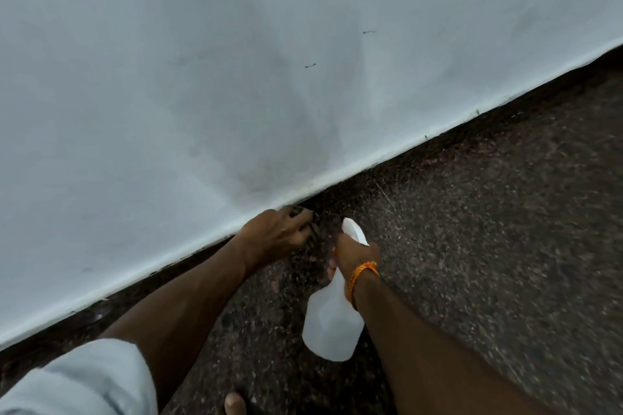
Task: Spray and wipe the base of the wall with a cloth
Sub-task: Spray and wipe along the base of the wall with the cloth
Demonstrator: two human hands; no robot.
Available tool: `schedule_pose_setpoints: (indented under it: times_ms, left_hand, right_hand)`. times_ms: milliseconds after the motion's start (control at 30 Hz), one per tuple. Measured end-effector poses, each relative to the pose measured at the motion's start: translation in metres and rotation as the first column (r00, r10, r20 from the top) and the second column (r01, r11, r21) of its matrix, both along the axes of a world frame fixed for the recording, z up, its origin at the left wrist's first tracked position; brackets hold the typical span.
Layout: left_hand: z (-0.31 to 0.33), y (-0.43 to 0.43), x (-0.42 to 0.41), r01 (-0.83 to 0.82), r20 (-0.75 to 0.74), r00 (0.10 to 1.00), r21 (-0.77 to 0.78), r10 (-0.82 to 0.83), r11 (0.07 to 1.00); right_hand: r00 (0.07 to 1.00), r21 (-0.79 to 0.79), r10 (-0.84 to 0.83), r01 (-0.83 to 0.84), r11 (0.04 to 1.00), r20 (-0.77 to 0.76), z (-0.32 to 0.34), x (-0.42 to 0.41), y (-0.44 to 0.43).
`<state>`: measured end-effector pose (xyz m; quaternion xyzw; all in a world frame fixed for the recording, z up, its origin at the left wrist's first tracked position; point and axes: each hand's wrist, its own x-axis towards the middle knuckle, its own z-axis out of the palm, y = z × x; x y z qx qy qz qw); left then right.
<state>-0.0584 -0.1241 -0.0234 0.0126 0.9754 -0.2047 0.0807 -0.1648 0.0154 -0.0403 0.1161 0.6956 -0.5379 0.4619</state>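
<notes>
A white wall (236,77) meets a dark speckled skirting strip (421,158) that runs diagonally from lower left to upper right. My left hand (273,234) grips a dark cloth (305,217) and holds it against the strip just under the wall's bottom edge; the hand hides most of the cloth. My right hand (355,258), with an orange thread on the wrist, holds a white spray bottle (332,323) by its neck. The bottle's nozzle (352,229) points toward the strip beside the cloth.
The dark speckled stone floor (488,229) fills the right and lower part of the view. A grey smudge (269,145) and small dark marks show on the wall above the hands. A toe (234,404) shows at the bottom edge, a pale sleeve (84,381) at lower left.
</notes>
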Motion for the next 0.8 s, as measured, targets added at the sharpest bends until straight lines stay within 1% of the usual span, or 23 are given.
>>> schedule_pose_setpoints:
  times_ms: [100, 167, 233, 367, 433, 500, 567, 634, 700, 800]
  left_hand:
    - [-0.017, -0.013, -0.022, 0.107, 0.080, 0.992, -0.077, -0.101, 0.991]
    - [-0.024, -0.017, -0.038, 0.123, 0.074, 0.990, -0.080, -0.117, 0.989]
    - [-0.030, -0.013, -0.043, 0.102, 0.063, 0.993, -0.059, -0.099, 0.993]
    - [-0.040, -0.010, -0.023, 0.041, 0.095, 0.995, 0.005, -0.041, 0.999]
    - [-0.036, -0.013, -0.021, 0.025, 0.048, 0.999, 0.015, -0.026, 1.000]
    - [-0.032, -0.012, -0.031, -0.018, -0.055, 0.998, 0.031, 0.020, 0.999]
    - [-0.031, -0.008, -0.046, -0.073, -0.148, 0.986, 0.036, 0.078, 0.997]
    - [-0.033, -0.006, -0.054, -0.100, -0.178, 0.979, 0.031, 0.104, 0.995]
    - [-0.037, -0.011, -0.042, -0.083, -0.108, 0.991, 0.020, 0.085, 0.996]
    - [-0.046, -0.023, -0.002, -0.017, 0.104, 0.994, 0.015, 0.016, 1.000]
  right_hand:
    - [0.998, 0.039, -0.054, 0.055, 0.998, -0.021, -0.011, -0.014, 0.005]
    - [0.996, 0.083, -0.059, 0.065, 0.994, -0.072, -0.015, -0.022, 0.007]
    - [0.995, 0.112, -0.051, 0.060, 0.992, -0.085, -0.015, -0.029, 0.009]
    - [0.994, 0.116, -0.056, 0.067, 0.991, -0.092, -0.012, -0.026, 0.005]
    - [0.995, 0.105, -0.045, 0.055, 0.993, -0.092, -0.010, -0.021, 0.001]
    - [0.995, 0.088, -0.027, 0.036, 0.995, -0.095, -0.008, -0.015, -0.002]
    - [0.997, 0.061, -0.046, 0.050, 0.997, -0.068, -0.005, -0.011, -0.004]
    - [0.995, 0.052, -0.079, 0.082, 0.995, -0.052, -0.002, -0.008, -0.005]
    - [0.994, 0.040, -0.097, 0.099, 0.994, -0.045, 0.001, -0.008, -0.008]
    - [0.995, 0.027, -0.086, 0.088, 0.996, -0.059, 0.001, -0.013, -0.007]
